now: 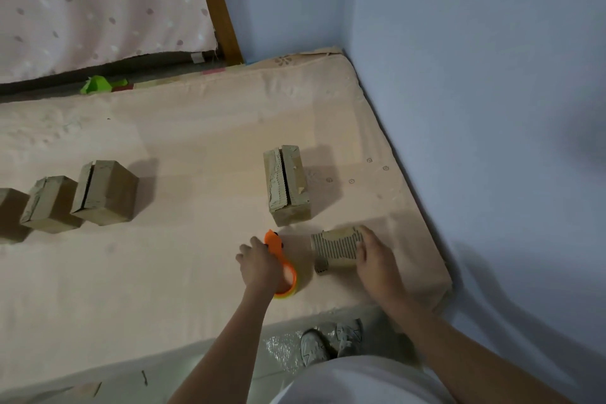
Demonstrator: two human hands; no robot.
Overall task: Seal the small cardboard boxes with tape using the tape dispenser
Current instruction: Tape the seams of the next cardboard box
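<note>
Left hand (259, 264) grasps the orange plastic tape dispenser (282, 267), fingers curled over its handle; the round tape roll sits at the lower end, the pointed orange nose aims toward upper frame. Dispenser rests on the pale peach fabric mattress (183, 147), lower centre of frame.

Right hand (377, 261) lies on the right end of a small brown cardboard box lying on its side (334, 251), just right of the dispenser. Fingers bent over the box's edge, holding it. Its top layer is torn, exposing ribbed corrugation.

Just above it, centre-right: an upright small cardboard box with a slit between its 2 top flaps (288, 184), surface rough and peeled, corrugated edge visible along the seam, flaps not closed flush.

Left side of frame: a row of 3 more small cardboard boxes (105, 192), blocky, scuffed tops, the leftmost cut off by the frame edge.

Mattress fabric is smooth with faint printed motifs. Upper left: pink dotted cloth (98, 3) and a brown wooden post (218, 6). Crumpled green object (98, 85) at the mattress's far edge. Blue-grey painted wall (475, 59) at right. Grey shoes (331, 339) at bottom centre.
</note>
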